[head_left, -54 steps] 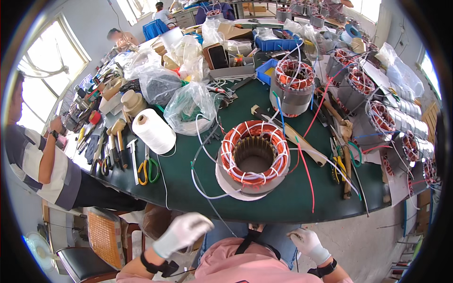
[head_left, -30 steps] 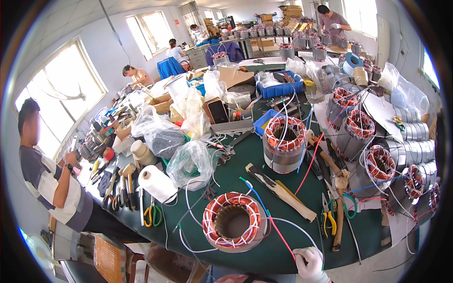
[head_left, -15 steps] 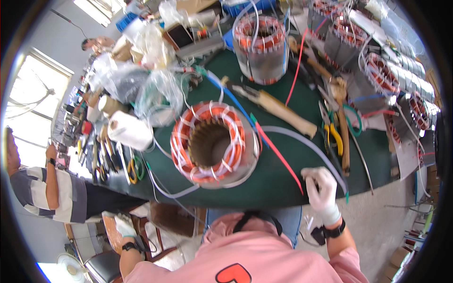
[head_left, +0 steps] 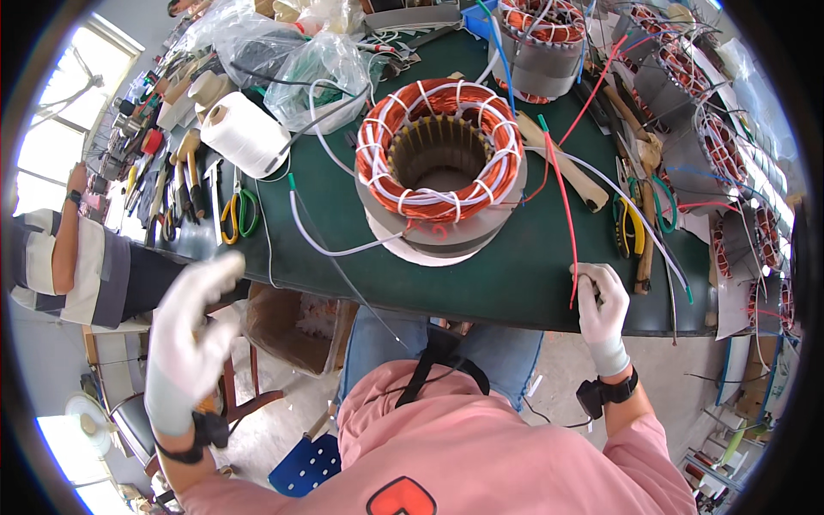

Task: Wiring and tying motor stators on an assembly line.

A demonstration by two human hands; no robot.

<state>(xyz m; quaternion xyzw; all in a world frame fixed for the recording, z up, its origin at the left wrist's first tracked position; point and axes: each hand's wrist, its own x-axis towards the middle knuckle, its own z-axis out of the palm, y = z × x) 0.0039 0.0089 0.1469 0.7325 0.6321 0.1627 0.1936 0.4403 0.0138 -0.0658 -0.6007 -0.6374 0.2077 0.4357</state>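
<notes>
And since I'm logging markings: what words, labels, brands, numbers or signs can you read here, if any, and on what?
None is clear enough to quote.
Front of the nearest wound stator: red marks, too small and blurred to read.
Pink shirt: red heart, a picture.

The coil ring is orange, banded white.
</notes>
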